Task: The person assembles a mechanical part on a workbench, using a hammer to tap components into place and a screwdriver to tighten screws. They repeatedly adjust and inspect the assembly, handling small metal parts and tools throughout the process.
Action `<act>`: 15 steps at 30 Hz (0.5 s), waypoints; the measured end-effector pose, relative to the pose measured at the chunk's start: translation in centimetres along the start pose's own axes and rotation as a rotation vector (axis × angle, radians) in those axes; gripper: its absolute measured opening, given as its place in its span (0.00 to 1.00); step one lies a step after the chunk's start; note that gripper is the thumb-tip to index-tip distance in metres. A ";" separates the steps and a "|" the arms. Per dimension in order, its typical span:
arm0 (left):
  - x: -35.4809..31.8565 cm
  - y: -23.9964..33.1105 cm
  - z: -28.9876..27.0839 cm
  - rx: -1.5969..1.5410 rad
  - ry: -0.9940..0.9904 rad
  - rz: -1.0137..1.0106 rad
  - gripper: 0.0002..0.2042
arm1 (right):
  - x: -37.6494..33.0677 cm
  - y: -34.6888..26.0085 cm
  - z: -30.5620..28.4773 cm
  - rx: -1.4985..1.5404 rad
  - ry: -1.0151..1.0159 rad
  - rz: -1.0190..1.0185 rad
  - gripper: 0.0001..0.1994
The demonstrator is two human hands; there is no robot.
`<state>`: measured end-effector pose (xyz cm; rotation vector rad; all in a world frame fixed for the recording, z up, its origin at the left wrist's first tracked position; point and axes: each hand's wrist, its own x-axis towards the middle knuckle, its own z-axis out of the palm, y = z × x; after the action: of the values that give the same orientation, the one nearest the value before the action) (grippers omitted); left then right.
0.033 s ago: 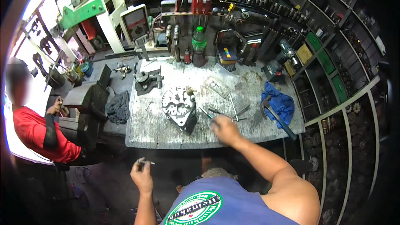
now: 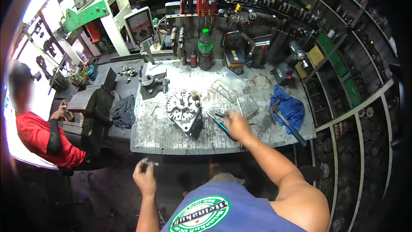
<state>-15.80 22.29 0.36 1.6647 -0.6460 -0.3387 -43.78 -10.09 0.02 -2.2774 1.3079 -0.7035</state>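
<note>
My left hand (image 2: pixel 145 177) hovers in front of the bench's near edge, fingers pinched on a small metal piece (image 2: pixel 155 163) too small to name. My right hand (image 2: pixel 237 126) is over the bench among several hand tools; motion blurs its fingers, and I cannot make out whether they grip anything. Pliers with teal handles (image 2: pixel 224 128) lie just left of it, jaws toward the far left. Thin metal tools (image 2: pixel 252 113) stick out beyond the hand. Left of these sits a finned metal housing (image 2: pixel 184 112), like an alternator's, with open slots and a round stub on top.
On the worn bench (image 2: pixel 150 139) are a hammer (image 2: pixel 286 122) on a blue cloth (image 2: pixel 296 111), a green-capped bottle (image 2: pixel 205 49), a plastic packet (image 2: pixel 224 89) and a cordless drill (image 2: pixel 296 58). A vise (image 2: pixel 88 101) stands left, beside a co-worker in red (image 2: pixel 45 137). Shelves (image 2: pixel 343 116) line the right.
My right hand has shifted slightly right and away from me, uncovering the teal plier handles. My left hand has barely moved, still pinching the small metal piece.
</note>
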 end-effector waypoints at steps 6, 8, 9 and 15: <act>6.5 6.0 8.3 0.046 0.106 0.061 0.14 | 13.6 8.2 1.7 -0.219 -0.146 0.055 0.21; 7.2 6.4 10.2 0.061 0.079 0.185 0.16 | 14.3 9.0 2.9 -0.250 -0.318 0.092 0.15; 7.8 6.3 11.2 -0.053 0.072 0.166 0.16 | 14.5 9.3 3.3 -0.264 -0.278 0.057 0.15; 10.1 3.7 11.6 0.077 -0.075 0.355 0.17 | 13.9 10.0 3.4 -0.086 -0.174 0.069 0.14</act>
<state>-14.99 6.75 2.95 1.5784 -1.0037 -0.1216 -42.37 -26.62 -5.44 -2.2901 1.3491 -0.4223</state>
